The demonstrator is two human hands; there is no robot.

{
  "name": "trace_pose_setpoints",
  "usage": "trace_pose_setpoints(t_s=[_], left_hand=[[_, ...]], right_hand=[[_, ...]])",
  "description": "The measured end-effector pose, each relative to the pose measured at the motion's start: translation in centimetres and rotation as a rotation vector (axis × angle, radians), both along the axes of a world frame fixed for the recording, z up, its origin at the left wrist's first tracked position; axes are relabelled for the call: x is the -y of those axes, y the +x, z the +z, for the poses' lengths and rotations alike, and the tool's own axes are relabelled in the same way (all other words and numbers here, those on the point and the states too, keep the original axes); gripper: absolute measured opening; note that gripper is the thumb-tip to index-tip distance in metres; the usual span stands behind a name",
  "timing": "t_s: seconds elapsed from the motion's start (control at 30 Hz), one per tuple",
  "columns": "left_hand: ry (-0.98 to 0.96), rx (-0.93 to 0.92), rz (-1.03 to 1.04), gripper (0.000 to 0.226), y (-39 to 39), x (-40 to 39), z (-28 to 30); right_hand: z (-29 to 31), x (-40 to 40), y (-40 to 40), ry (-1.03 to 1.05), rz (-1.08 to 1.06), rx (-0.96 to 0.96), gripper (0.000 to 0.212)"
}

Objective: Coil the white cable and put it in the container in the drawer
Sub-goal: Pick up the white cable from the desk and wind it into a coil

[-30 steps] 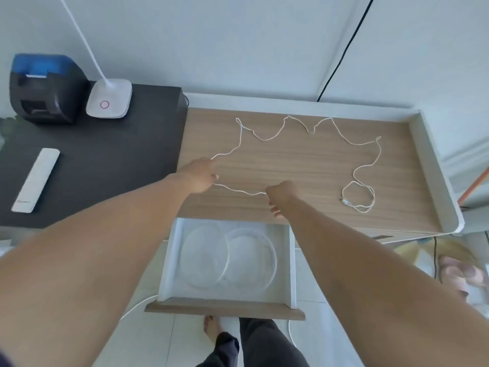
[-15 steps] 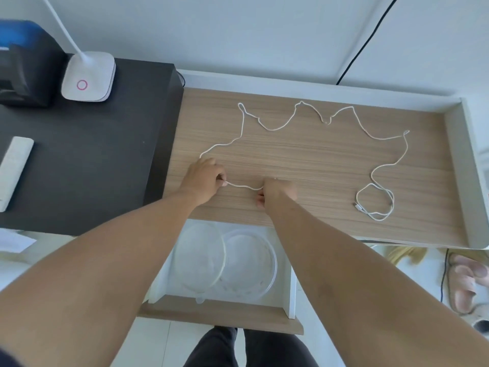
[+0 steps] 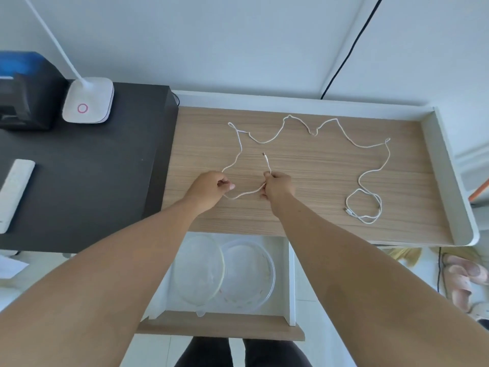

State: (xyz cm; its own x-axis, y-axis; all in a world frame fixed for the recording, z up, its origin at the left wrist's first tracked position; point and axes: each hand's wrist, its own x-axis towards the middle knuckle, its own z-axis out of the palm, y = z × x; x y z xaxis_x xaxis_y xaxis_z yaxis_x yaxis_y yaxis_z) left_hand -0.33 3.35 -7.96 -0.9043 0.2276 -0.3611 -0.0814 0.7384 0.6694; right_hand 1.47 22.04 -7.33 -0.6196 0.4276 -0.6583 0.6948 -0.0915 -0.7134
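A light wooden desk (image 3: 304, 207) with a raised white rim along its back and right edges fills the middle of the view, and a dark desk (image 3: 87, 186) adjoins its left edge. Below the wooden desk's front edge a white drawer (image 3: 291, 274) stands pulled out; inside it lie a clear round container (image 3: 251, 276) and, overlapping its left side, a clear round lid (image 3: 197, 271).

The white cable (image 3: 367, 147) sprawls in loose bends across the wooden desk, from near the front-left area up toward the back edge and round to a small loop near the front-right corner. Half a second ago both hands pressed low on the desk near its front edge, with the cable end hidden under the right one. Now the left hand (image 3: 209, 186) is closed, pinching the cable, and the right hand (image 3: 277, 185) is closed around the cable just short of its end, so that the plug tip (image 3: 264, 154) sticks up free beyond the fist. A short slack stretch sags between the two hands. Both bare forearms cross over the open drawer and cover part of its edges.

On the dark desk sit a black and blue box-like device (image 3: 23, 94) at the back-left, a white lamp base (image 3: 88, 100) beside it, and a white remote (image 3: 13, 192) near the left edge.
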Motion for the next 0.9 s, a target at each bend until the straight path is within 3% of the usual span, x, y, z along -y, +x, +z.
trace_pose_setpoints(t_s=[0.37,0.53,0.9], left_hand=[[0.061,-0.109,-0.09,0.027,-4.4,-0.8,6.6],[0.139,-0.039,-0.127,0.015,-4.7,-1.8,7.8],[0.115,-0.088,-0.206,0.022,-4.2,-1.5,7.9]], right_hand=[[6.2,-2.7,0.3,0.248,0.364,-0.15,0.014],[7.6,-2.6,-0.1,0.338,0.347,-0.247,0.007],[9.0,-1.6,-0.7,0.294,0.425,-0.242,0.015]])
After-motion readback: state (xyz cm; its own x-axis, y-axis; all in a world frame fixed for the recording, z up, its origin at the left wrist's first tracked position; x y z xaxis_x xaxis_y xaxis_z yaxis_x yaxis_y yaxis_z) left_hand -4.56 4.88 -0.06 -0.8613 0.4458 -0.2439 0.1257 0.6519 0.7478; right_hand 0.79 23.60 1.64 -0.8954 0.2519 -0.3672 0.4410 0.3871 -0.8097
